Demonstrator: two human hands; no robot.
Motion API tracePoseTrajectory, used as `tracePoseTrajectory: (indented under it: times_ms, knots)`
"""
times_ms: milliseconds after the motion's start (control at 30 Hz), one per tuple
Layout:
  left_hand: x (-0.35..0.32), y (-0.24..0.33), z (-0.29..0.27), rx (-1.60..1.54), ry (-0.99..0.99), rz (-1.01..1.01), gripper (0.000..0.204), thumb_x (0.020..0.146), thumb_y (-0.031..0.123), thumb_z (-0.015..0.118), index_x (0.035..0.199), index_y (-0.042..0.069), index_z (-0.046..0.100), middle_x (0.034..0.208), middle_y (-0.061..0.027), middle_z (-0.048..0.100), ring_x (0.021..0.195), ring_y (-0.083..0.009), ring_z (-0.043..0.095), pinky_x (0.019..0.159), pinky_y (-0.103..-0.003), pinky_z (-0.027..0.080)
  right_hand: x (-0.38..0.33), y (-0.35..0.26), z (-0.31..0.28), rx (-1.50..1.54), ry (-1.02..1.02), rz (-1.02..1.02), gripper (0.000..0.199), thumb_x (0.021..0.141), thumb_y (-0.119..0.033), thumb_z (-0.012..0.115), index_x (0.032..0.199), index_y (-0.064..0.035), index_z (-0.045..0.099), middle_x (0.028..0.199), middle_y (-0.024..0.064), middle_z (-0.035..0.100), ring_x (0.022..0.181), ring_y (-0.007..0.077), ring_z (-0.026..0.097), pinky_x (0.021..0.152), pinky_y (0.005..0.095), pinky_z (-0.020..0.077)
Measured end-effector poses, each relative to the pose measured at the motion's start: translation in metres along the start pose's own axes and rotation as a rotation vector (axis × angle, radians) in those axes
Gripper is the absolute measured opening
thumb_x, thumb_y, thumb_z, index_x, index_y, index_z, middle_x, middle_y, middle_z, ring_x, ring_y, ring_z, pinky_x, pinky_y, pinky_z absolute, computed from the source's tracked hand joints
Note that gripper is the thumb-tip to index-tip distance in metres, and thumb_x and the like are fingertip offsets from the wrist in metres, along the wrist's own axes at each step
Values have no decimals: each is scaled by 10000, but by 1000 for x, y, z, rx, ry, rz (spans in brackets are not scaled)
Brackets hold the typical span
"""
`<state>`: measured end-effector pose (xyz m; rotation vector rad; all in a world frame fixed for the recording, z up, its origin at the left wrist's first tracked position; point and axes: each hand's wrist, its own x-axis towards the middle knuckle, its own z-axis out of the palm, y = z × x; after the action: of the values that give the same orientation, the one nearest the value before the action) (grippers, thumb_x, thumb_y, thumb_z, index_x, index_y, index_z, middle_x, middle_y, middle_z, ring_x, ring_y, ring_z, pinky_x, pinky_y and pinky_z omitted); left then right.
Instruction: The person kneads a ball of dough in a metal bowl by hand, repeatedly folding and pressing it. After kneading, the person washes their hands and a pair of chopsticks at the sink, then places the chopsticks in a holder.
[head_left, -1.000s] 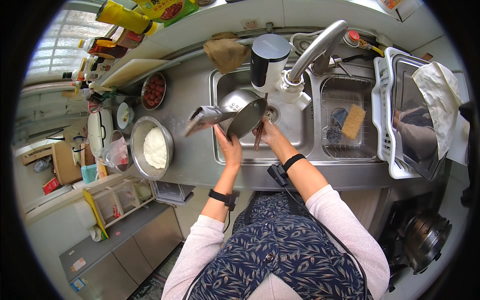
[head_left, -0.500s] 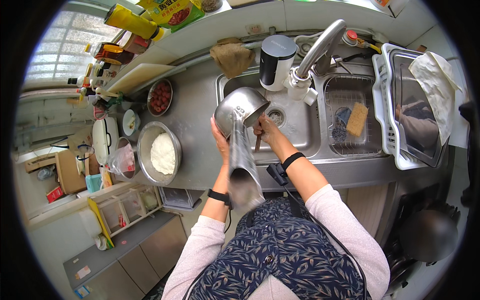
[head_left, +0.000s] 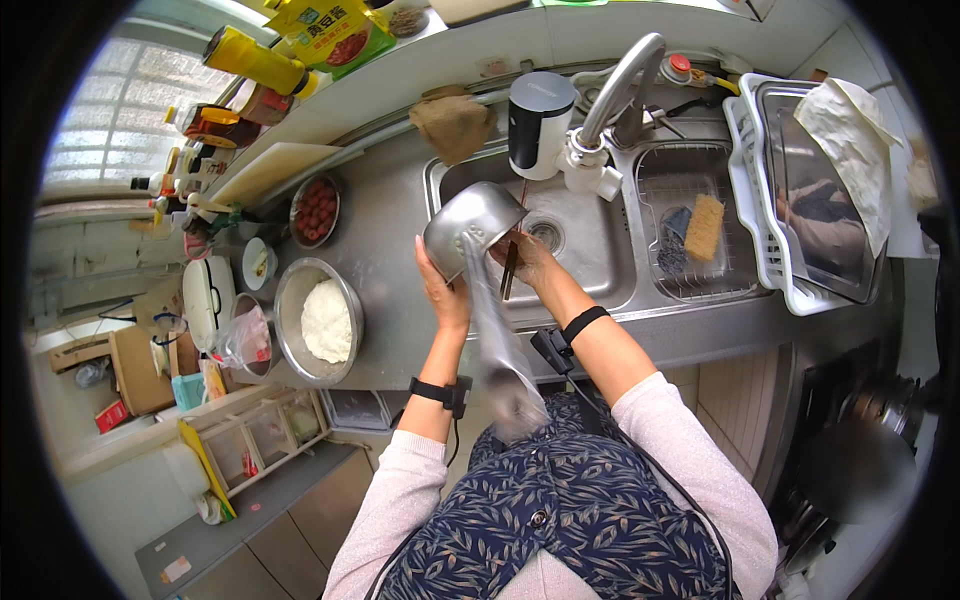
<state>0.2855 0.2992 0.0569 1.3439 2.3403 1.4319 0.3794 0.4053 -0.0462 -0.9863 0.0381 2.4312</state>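
Over the left sink basin (head_left: 610,268), I hold a steel saucepan (head_left: 468,215) tipped on its side, its mouth turned toward the right. Its long handle, smeared by motion, points back toward my apron. My left hand (head_left: 443,290) is wrapped against the pan's left side and underside. At the mouth, my right hand (head_left: 530,258) is closed around dark brown chopsticks (head_left: 510,268); its fingertips are partly hidden by the pan's rim. The inside of the pan is mostly out of sight.
A steel bowl of white flour or dough (head_left: 327,320) and a bowl of red fruit (head_left: 316,212) stand left. The faucet (head_left: 627,85) and black-and-white canister (head_left: 540,125) rise behind the basin. Right are a wire basket with a sponge (head_left: 705,227) and a white rack (head_left: 765,200).
The saucepan's handle has swung a little rightward. My right hand has shifted closer in at the pan's mouth, with the chopsticks. The whole view has shifted slightly.
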Motion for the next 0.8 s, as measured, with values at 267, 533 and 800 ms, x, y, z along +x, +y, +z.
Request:
tracePoseTrajectory:
  times_ms: [267, 533, 800]
  knots:
    - [-46, -33, 34, -431, -409, -825, 547, 775, -18, 404, 1318, -48, 355, 1234, -197, 494, 1058, -302, 562, 894, -356, 484, -70, -48, -50, -365, 302, -290, 215, 945, -209, 511, 1098, -69, 567, 962, 57, 636, 737, 123, 579, 599, 259, 491]
    - [-79, 36, 78, -965, -612, -1248, 297, 801, 2, 448, 1055, -150, 474, 1056, -222, 565, 961, -332, 607, 845, -441, 562, -124, -111, -117, -943, 379, -633, 256, 899, -220, 611, 1083, -42, 602, 704, -11, 589, 551, 38, 456, 472, 208, 349]
    - [-107, 104, 108, -821, -943, -1158, 342, 806, 41, 442, 1095, -138, 480, 1005, -188, 603, 876, -279, 639, 741, -370, 589, -209, -153, -137, -765, 551, -838, 158, 894, -159, 606, 1020, -66, 626, 608, -93, 437, 476, 11, 354, 422, 189, 265]
